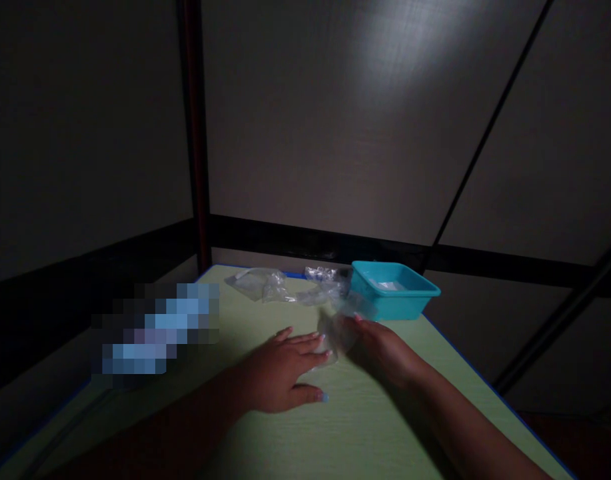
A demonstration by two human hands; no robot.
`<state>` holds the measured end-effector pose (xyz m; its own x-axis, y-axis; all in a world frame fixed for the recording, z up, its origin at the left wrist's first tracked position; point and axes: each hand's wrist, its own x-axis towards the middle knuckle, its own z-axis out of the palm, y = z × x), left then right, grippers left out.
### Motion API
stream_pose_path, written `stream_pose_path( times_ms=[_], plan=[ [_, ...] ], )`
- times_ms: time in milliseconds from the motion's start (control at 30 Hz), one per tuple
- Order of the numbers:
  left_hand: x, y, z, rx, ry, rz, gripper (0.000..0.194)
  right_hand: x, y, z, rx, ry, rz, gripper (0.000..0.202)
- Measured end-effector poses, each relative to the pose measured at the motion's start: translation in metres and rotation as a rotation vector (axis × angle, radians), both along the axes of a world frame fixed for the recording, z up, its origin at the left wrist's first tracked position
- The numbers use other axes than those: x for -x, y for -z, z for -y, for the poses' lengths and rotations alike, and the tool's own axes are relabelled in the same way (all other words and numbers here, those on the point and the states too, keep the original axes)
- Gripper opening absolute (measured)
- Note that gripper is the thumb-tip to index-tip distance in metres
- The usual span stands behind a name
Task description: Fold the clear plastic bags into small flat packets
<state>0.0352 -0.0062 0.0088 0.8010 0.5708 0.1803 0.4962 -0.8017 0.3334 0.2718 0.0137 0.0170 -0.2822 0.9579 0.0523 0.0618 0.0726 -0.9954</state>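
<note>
My left hand (pixel 280 375) lies flat over the table, its fingers spread and their tips on the near edge of a clear plastic bag (pixel 343 333). At the right side of that bag, my right hand (pixel 388 348) pinches the thin film between thumb and fingers. The bag is see-through and slightly blurred, so its outline and anything inside it are hard to make out. Beyond both hands lie several crumpled clear plastic bags (pixel 278 285) along the table's far edge.
A turquoise plastic basket (pixel 402 303) stands at the far right corner, with something pale and filmy inside. The light green table (pixel 335 440) has a blue edge. A pixelated bluish object (pixel 160 333) sits at the left edge. Panelled walls (pixel 310 133) close in behind.
</note>
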Motion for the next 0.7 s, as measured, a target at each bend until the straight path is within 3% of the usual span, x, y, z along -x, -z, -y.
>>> stream_pose_path(
  times_ms=[333,700],
  plan=[
    [-0.011,0.0,0.002,-0.072,-0.025,-0.001,0.059,0.035,-0.005,0.015,0.121,-0.027,-0.319,0.038],
    [-0.016,-0.004,0.006,-0.169,-0.063,-0.024,0.049,0.041,0.004,0.02,0.026,-0.101,-0.181,0.044]
  ],
)
